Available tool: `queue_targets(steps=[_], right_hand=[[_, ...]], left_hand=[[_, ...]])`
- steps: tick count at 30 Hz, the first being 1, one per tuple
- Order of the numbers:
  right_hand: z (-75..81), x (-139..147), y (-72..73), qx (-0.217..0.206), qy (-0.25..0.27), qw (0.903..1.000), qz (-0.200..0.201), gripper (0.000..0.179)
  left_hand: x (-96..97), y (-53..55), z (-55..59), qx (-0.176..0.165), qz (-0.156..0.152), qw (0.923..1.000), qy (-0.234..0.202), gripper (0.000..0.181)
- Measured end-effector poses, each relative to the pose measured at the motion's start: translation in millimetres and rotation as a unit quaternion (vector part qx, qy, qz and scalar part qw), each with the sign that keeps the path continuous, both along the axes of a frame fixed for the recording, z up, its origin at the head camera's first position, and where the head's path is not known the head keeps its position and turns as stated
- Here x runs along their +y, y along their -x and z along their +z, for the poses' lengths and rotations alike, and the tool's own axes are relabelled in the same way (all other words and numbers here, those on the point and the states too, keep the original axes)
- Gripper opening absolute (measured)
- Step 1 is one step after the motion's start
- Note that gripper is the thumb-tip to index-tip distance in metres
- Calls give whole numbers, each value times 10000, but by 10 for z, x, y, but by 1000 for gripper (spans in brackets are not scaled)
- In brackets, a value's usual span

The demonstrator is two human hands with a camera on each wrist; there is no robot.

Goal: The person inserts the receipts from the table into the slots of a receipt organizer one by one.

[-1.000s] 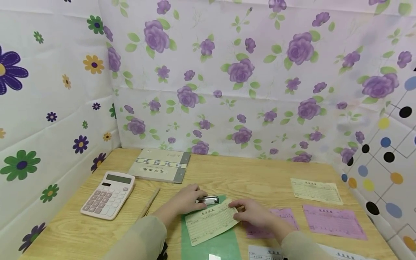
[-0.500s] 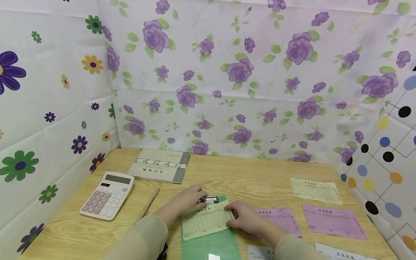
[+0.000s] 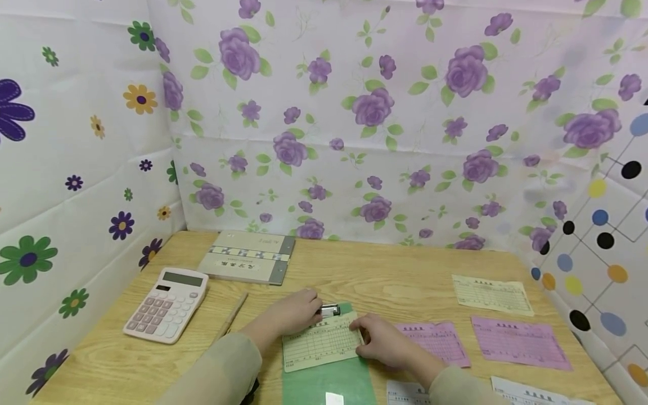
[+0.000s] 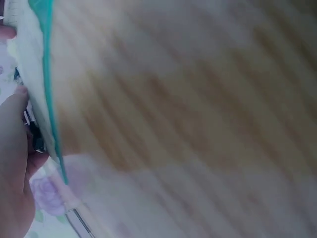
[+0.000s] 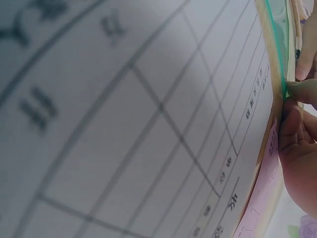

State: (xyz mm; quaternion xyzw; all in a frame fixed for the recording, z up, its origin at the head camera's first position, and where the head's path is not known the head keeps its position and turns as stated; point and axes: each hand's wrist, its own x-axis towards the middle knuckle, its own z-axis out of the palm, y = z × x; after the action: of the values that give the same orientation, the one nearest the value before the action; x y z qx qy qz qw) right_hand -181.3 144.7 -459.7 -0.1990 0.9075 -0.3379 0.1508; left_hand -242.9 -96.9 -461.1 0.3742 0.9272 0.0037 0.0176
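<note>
A green clipboard (image 3: pixel 326 382) lies on the table in the head view, a yellow printed slip (image 3: pixel 320 343) over its upper part. My left hand (image 3: pixel 292 313) grips the clipboard at its metal clip (image 3: pixel 330 310), its fingers partly covering the clip. The left wrist view shows that hand (image 4: pixel 15 158) from the side, at the dark end of the clip. With thumb and fingers, my right hand (image 3: pixel 382 338) pinches the slip's right edge. The slip's top edge lies up against the clip; whether it is under the jaw cannot be told. In the right wrist view my right hand (image 5: pixel 299 158) appears at the edge.
A pink calculator (image 3: pixel 167 305), a pen-like stick (image 3: pixel 232 318) and a grey account book (image 3: pixel 249 257) lie to the left. On the right are purple slips (image 3: pixel 521 343), another yellow slip (image 3: pixel 492 294) and white slips (image 3: pixel 531 392). Patterned cloth walls surround the table (image 3: pixel 390 275).
The yellow slip has moved left and turned straighter on the clipboard, its top now up by the clip. My right hand shifted left with it. My left hand stays at the clip.
</note>
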Motion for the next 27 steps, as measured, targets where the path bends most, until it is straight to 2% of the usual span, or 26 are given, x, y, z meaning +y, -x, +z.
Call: queue_targets(steps=[4, 6, 11, 15, 20, 27], right_hand=[[0, 7, -5, 34, 79, 10000, 37, 43], [1, -2, -15, 112, 64, 9999, 11, 45], [-1, -48, -43, 456, -177, 9987, -134, 55], [-15, -76, -48, 613, -350, 9973, -185, 56], [-23, -87, -38, 684, -480, 9963, -217, 59], [-21, -94, -8, 673, -697, 9951, -194, 61]], left_hand=[[5, -17, 10, 461, -272, 9973, 511, 31], [-1, -25, 16, 693, -453, 9946, 626, 32], [-17, -9, -16, 1093, -793, 9888, 640, 31], [-28, 23, -66, 1281, -885, 9855, 669, 31], [-23, 30, -70, 1184, -830, 9881, 520, 33], [0, 19, -14, 691, -592, 9944, 533, 49]])
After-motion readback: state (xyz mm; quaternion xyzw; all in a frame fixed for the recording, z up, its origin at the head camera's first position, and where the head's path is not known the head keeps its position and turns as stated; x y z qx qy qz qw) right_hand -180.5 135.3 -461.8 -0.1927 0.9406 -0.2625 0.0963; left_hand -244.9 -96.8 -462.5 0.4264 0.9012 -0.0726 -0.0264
